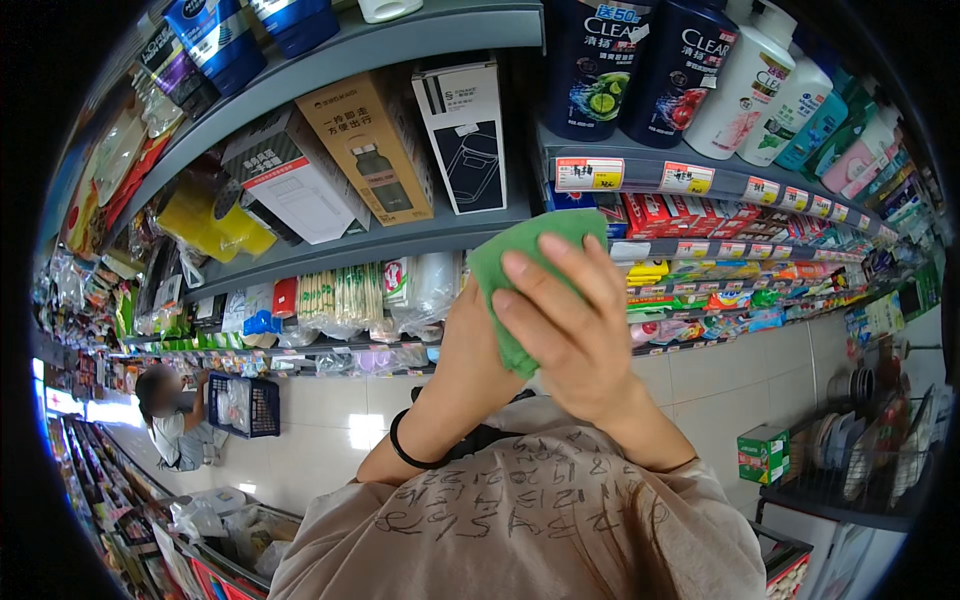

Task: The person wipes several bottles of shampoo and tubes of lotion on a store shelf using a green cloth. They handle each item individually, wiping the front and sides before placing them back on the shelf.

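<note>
A folded green cloth (499,262) is between my two hands, in front of the shelves. My left hand (480,326) is under and behind it, its fingers hidden by the cloth; a black band circles that wrist. My right hand (574,322) lies over the cloth with its fingers bent onto the fabric. Behind the cloth, the grey shelf (465,223) bears a black-and-white box (465,142), a brown travel cup box (367,150) and a grey-and-white box (300,184). Clear shampoo bottles (592,75) stand on the shelf to the upper right.
Lower shelves hold bundled wooden sticks (341,296) and red boxes (667,216). At the left, a person (169,424) crouches on the aisle floor by a blue basket (259,405). A green box (763,454) and a wire rack with dishes (862,465) are at the right.
</note>
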The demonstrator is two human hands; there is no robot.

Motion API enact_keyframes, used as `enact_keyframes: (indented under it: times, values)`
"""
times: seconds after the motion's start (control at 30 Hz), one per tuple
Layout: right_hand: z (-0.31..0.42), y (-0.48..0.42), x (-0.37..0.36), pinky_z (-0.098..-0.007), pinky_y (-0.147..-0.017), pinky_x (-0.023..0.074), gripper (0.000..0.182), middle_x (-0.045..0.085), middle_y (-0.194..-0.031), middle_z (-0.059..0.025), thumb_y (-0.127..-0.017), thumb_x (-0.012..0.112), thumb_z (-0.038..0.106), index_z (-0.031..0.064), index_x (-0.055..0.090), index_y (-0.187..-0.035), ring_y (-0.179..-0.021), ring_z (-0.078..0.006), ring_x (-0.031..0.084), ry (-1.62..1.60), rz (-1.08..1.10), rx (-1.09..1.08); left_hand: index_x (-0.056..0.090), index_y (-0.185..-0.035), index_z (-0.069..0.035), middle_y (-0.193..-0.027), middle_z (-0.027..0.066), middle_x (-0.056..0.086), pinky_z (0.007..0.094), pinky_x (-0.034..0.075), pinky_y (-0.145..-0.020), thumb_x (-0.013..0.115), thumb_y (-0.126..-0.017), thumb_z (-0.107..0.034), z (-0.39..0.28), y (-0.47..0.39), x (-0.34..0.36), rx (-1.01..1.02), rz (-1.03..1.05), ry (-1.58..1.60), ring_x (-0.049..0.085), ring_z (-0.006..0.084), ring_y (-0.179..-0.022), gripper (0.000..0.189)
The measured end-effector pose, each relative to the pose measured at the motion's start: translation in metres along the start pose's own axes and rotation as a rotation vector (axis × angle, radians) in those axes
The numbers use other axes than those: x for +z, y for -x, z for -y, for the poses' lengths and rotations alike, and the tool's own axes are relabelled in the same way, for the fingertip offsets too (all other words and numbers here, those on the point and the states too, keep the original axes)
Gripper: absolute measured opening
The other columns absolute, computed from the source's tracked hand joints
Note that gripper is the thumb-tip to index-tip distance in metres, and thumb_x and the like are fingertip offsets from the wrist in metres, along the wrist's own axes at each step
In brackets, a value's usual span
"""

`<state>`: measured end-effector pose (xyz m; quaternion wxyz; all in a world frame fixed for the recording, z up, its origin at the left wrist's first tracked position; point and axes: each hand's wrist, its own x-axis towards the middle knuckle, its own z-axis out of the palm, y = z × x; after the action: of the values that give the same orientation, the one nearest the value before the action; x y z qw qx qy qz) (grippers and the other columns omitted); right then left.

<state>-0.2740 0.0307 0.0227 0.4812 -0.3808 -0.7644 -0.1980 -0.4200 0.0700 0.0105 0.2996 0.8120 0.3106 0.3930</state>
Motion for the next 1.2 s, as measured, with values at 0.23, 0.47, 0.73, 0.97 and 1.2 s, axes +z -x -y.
enact_keyframes:
  times: [0.23,0.47,0.73,0.97,1.2]
  values:
    - [-0.009,0.013,-0.001,-0.0498,-0.108,0.0453,0.028,0.067,-0.13,-0.0109,-0.086,0.07,0.008,0.0061,0.068,-0.114,-0.124,-0.0295,0.061,0.04,-0.076,-0.03,0.05,-0.135,-0.002,-0.132,0.0201,0.057,0.0488,0.054,-0.086,0.07,-0.084,-0.009,0.001,-0.006,0.005,0.106,-0.074,-0.036,0.061,0.0454,-0.109,0.055]
    - [-0.001,0.005,-0.009,-0.0473,-0.104,0.0487,0.029,0.068,-0.119,-0.0134,-0.086,0.068,0.008,0.0035,0.067,-0.115,-0.12,-0.0315,0.061,-0.096,0.105,-0.058,0.049,-0.137,-0.005,-0.119,0.0197,0.065,0.043,0.055,-0.089,0.071,-0.085,-0.015,0.003,-0.003,-0.011,-0.102,-0.077,-0.04,0.068,0.0379,-0.107,0.057]
    - [-0.031,-0.067,-0.046,-0.0379,-0.086,0.0516,0.061,0.06,-0.115,-0.0152,-0.068,0.067,-0.013,0.0073,0.072,-0.125,-0.102,-0.0304,0.061,0.112,-0.145,0.098,0.057,-0.126,-0.001,-0.12,0.0135,0.063,0.0348,0.05,-0.1,0.081,-0.082,-0.002,0.003,-0.005,-0.05,-0.02,-0.361,0.146,0.057,0.0234,-0.124,0.05]
    - [-0.069,-0.2,-0.008,-0.0375,-0.078,0.052,0.03,0.062,-0.099,-0.0156,-0.065,0.072,-0.006,-0.0002,0.065,-0.094,-0.087,-0.0312,0.062,0.6,-0.299,-0.205,0.063,-0.12,-0.001,-0.121,0.0122,0.063,0.036,0.048,-0.096,0.088,-0.075,-0.01,0.015,0.016,-0.058,-0.042,-0.33,0.093,0.059,0.0265,-0.113,0.053]
    - [-0.078,-0.216,0.033,-0.0433,-0.086,0.0522,0.019,0.068,-0.09,-0.0207,-0.073,0.065,-0.007,-0.005,0.069,-0.092,-0.095,-0.0364,0.064,0.546,0.151,0.139,0.064,-0.123,0.001,-0.123,0.0113,0.058,0.0327,0.05,-0.093,0.089,-0.074,-0.005,0.041,0.045,-0.073,-0.186,-0.377,0.166,0.061,0.0222,-0.111,0.056]
